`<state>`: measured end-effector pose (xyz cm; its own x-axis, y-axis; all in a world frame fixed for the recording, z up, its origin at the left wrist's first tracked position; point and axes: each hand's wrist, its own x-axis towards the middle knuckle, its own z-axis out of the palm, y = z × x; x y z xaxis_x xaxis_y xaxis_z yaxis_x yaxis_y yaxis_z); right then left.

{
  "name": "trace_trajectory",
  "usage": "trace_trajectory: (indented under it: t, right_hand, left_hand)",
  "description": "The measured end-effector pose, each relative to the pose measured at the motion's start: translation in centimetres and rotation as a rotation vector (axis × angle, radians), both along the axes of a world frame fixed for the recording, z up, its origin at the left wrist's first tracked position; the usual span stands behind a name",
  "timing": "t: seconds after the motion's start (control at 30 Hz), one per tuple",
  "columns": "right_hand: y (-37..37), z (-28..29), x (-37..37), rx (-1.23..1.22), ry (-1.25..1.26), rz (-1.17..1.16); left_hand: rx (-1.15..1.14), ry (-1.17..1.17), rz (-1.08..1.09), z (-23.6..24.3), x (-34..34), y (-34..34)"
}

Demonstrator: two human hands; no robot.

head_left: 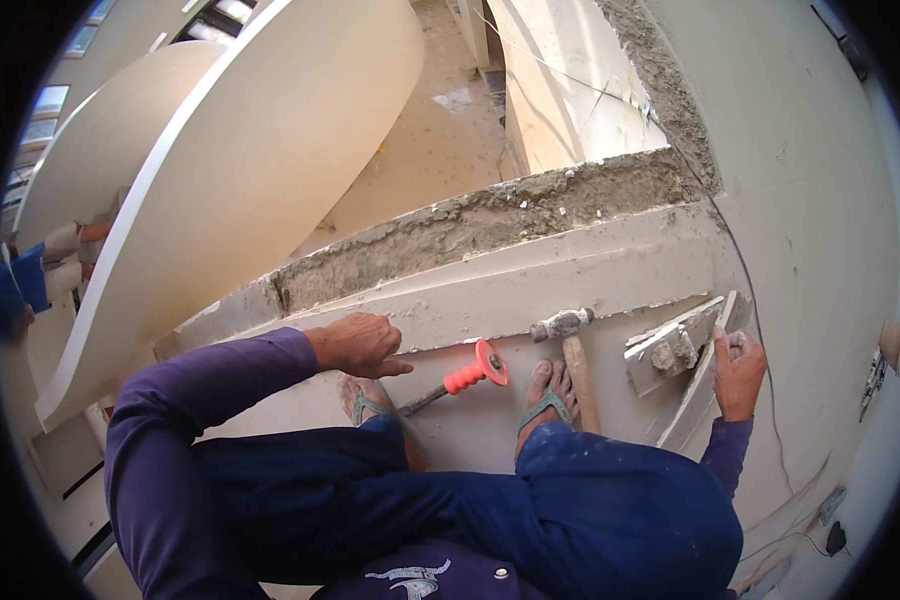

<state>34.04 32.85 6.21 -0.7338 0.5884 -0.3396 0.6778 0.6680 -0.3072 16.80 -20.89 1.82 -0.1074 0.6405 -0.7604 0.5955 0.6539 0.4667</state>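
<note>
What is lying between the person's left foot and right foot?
In the head view, a red-gripped chisel lies between the left foot and the right foot.

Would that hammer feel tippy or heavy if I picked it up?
The hammer is probably top-heavy: its thick metal head sits on a long wooden handle. It likely won't roll far, because that head sticks out sideways.

Wears long purple sleeves (165, 450) | dark-blue trousers (390, 510), pale-smudged near the right knee | shows white emblem (410, 577) and round metallic stud (501, 573) on dark cloth | shod in green thong-strapped sandals (542, 408)
</note>
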Motion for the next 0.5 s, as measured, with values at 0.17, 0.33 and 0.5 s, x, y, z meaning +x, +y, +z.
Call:
trace_trajectory:
  t: [0.17,0.33,0.5]
  right_hand:
    - [-11.3,-0.8,-2.2,-0.325,-0.153,0.318]
    - [-15.7,-5.0,-1.6,-0.22,-0.238,0.587]
    - [-16.7,-7.1,-0.9,-0.323,-0.222,0.615]
  left_hand:
    - [0.09,-0.068,0.151,-1.1,5.1,6.9]
    - [0.134,-0.067,0.414,-3.3,8.1,9.9]
    - [0.324,-0.125,0.678,-3.6,10.9,8.4]
